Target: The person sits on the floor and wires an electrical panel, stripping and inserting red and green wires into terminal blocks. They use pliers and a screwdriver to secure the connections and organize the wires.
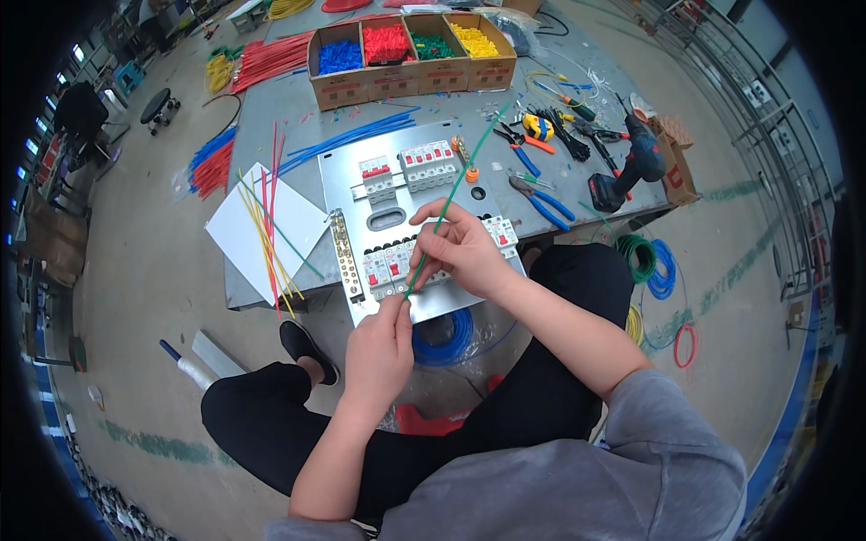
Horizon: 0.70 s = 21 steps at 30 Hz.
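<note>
A long green wire runs up and to the right between my hands. My left hand pinches its lower end just over the front edge of a metal mounting plate. Higher up, my right hand grips the same wire between thumb and fingers. On the plate sit two groups of circuit breakers at the back, one small and one wider. A front row of breakers is partly hidden by my hands. A brass terminal bar lines the plate's left side.
Cardboard bins of blue, red, green and yellow caps stand at the back. At right lie pliers, a wire stripper, a tape measure and a cordless drill. Cut wires cross a white sheet at left.
</note>
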Each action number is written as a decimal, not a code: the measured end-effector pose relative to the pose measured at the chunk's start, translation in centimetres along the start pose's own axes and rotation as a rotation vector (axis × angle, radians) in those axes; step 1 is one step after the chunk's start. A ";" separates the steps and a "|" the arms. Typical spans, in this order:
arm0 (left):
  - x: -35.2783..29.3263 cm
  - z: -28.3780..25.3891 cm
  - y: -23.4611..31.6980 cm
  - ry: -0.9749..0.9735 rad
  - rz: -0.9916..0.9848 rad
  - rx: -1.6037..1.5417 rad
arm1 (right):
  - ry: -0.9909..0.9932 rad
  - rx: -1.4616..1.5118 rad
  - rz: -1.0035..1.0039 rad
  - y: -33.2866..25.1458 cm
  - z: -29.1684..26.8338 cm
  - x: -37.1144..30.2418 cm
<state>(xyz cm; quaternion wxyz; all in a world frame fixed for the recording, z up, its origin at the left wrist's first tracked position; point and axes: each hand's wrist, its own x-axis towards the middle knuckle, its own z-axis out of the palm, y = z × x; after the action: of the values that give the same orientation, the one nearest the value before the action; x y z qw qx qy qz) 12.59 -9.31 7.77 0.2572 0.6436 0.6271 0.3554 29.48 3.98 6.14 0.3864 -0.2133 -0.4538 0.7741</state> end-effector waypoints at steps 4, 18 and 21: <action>-0.1 -0.2 0.0 -0.002 0.058 0.093 | -0.003 -0.010 0.030 -1.4 -0.6 0.4; -0.5 0.4 -1.6 -0.043 -0.199 -0.399 | 0.159 -0.100 -0.065 -6.1 -5.9 1.5; -0.8 0.8 -2.0 -0.081 -0.222 -0.483 | 0.109 -0.108 -0.080 -6.0 -6.7 1.3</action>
<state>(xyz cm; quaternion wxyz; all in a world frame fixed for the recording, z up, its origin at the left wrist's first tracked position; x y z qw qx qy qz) 12.04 -9.85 5.58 0.4657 0.5046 0.5803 0.4380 35.66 10.37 8.02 0.4288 -0.2575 -0.4814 0.7197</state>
